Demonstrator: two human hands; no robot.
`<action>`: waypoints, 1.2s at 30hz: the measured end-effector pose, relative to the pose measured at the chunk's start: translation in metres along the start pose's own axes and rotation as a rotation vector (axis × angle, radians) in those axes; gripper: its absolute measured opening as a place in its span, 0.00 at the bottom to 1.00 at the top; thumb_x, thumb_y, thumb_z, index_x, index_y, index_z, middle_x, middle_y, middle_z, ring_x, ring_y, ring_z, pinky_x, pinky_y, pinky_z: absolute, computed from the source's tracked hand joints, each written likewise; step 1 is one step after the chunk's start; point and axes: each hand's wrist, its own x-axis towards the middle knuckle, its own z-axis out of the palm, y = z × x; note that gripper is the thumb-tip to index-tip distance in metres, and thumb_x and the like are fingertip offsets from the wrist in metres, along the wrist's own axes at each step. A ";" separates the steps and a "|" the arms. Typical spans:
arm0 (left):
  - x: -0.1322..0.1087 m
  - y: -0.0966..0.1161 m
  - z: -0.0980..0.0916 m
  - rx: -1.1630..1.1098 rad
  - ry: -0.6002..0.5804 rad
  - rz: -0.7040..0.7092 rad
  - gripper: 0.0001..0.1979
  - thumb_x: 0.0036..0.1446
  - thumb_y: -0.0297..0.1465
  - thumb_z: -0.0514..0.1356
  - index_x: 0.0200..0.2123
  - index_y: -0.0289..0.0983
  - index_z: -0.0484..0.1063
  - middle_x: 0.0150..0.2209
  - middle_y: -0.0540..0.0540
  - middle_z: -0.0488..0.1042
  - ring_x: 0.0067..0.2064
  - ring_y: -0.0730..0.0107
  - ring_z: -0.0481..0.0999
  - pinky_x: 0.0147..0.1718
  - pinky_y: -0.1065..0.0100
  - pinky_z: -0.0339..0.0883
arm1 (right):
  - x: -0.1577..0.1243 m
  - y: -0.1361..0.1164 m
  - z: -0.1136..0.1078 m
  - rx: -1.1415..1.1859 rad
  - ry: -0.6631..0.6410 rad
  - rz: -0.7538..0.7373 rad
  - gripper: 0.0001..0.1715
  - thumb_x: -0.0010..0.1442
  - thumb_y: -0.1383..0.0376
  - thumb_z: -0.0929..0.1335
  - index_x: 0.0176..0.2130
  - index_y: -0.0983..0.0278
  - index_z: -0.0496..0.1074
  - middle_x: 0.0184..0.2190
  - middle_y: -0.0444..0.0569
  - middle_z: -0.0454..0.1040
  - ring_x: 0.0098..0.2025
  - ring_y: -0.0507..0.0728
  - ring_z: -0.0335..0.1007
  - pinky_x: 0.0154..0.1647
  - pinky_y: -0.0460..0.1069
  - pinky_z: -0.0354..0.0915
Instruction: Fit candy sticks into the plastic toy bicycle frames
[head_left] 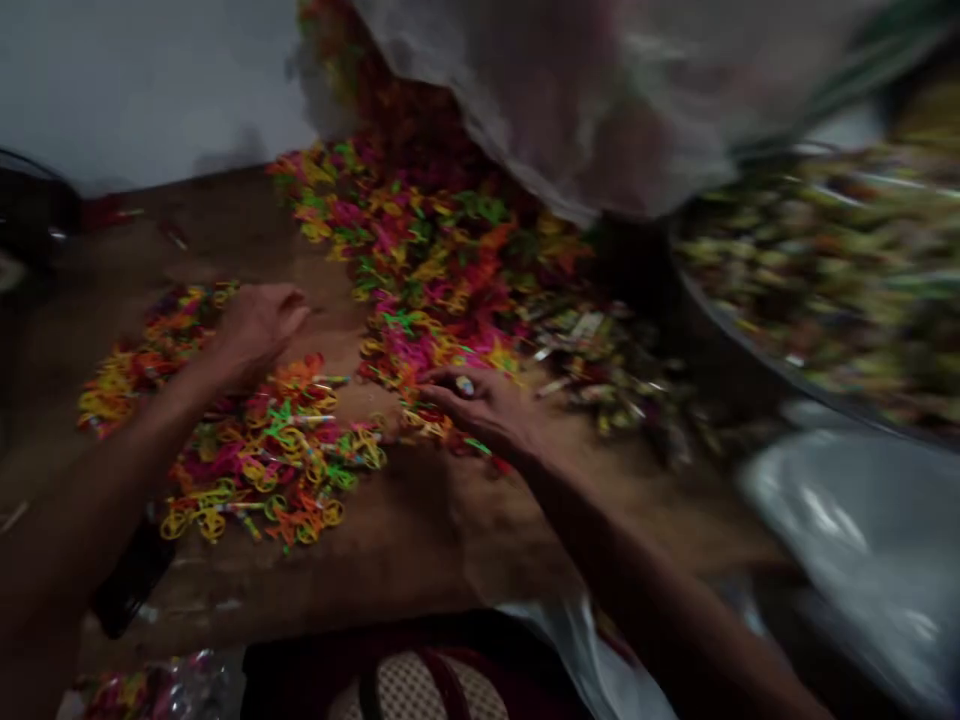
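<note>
My left hand (264, 318) is over the table between two heaps, its fingers curled together; what they hold, if anything, is hidden. My right hand (491, 410) is closed round a small tube (465, 385), whose pale end shows above the fingers. Its thumb and forefinger tips touch or hover at the near edge of a large pile of bright plastic pieces (405, 250) in pink, orange, yellow and green. Below my left hand lies a heap of similar pieces (285, 450), some with small tubes attached. Another small heap (124, 385) lies beyond my left forearm.
Small wrapped tubes (600, 350) lie loose right of my right hand. A big round basin (720, 340) full of yellowish small items stands at the right. A pale sack (600, 130) hangs over the back. Clear plastic bags (847, 530) lie lower right, a dark object (135, 580) lower left.
</note>
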 end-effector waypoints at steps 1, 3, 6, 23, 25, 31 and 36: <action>-0.011 0.020 0.004 -0.115 -0.035 -0.027 0.12 0.57 0.39 0.62 0.39 0.40 0.82 0.37 0.43 0.82 0.40 0.56 0.78 0.47 0.57 0.69 | -0.007 0.002 0.001 0.058 0.033 0.003 0.24 0.52 0.47 0.72 0.36 0.65 0.77 0.27 0.46 0.74 0.27 0.52 0.66 0.25 0.46 0.62; -0.039 0.058 0.017 -0.384 -0.176 -0.090 0.13 0.54 0.41 0.65 0.37 0.39 0.82 0.35 0.45 0.82 0.37 0.58 0.79 0.41 0.60 0.71 | -0.019 0.006 0.002 0.171 0.077 -0.010 0.25 0.51 0.46 0.73 0.35 0.66 0.77 0.27 0.45 0.73 0.27 0.51 0.65 0.25 0.45 0.61; -0.080 0.098 0.047 -0.838 -0.378 -0.264 0.17 0.46 0.41 0.72 0.37 0.37 0.81 0.35 0.42 0.82 0.36 0.58 0.81 0.36 0.63 0.74 | -0.040 0.012 0.006 0.291 0.106 -0.037 0.26 0.51 0.45 0.73 0.35 0.65 0.78 0.28 0.45 0.74 0.29 0.51 0.66 0.26 0.46 0.61; -0.143 0.161 0.129 -1.443 -0.341 -0.648 0.17 0.47 0.37 0.70 0.39 0.35 0.75 0.34 0.48 0.79 0.33 0.71 0.79 0.28 0.73 0.70 | -0.099 0.058 0.015 0.563 0.425 0.101 0.23 0.49 0.47 0.74 0.33 0.64 0.78 0.24 0.44 0.71 0.33 0.53 0.70 0.33 0.48 0.68; -0.150 0.171 0.137 -1.462 -0.216 -0.641 0.14 0.49 0.38 0.68 0.37 0.37 0.75 0.35 0.49 0.80 0.37 0.71 0.79 0.34 0.72 0.71 | -0.097 0.058 0.026 0.583 0.477 0.089 0.23 0.52 0.47 0.72 0.35 0.63 0.79 0.30 0.47 0.76 0.37 0.55 0.73 0.38 0.49 0.70; -0.144 0.182 0.154 -1.503 0.048 -0.683 0.12 0.46 0.35 0.70 0.32 0.38 0.73 0.32 0.52 0.80 0.37 0.75 0.79 0.41 0.73 0.70 | -0.105 0.064 0.037 0.286 0.491 -0.158 0.17 0.63 0.55 0.66 0.42 0.61 0.79 0.43 0.52 0.81 0.48 0.57 0.75 0.55 0.54 0.69; -0.133 0.171 0.150 -1.515 -0.140 -0.703 0.14 0.46 0.35 0.71 0.32 0.37 0.70 0.28 0.53 0.79 0.31 0.72 0.81 0.37 0.70 0.74 | -0.127 0.081 0.010 -0.292 0.417 -0.047 0.21 0.68 0.59 0.60 0.50 0.67 0.74 0.47 0.60 0.78 0.47 0.62 0.73 0.53 0.58 0.68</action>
